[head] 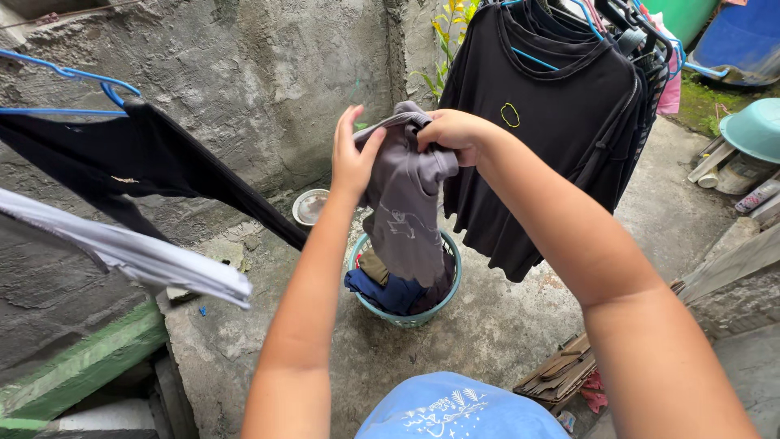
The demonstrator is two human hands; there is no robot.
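Hands hold up our grey shirt (404, 203) in the middle of the frame, above the green basket (449, 286). Our left hand (352, 157) and right hand (452, 134) pinch its top. It looks soft, damp, floppy; best held by the shoulders.
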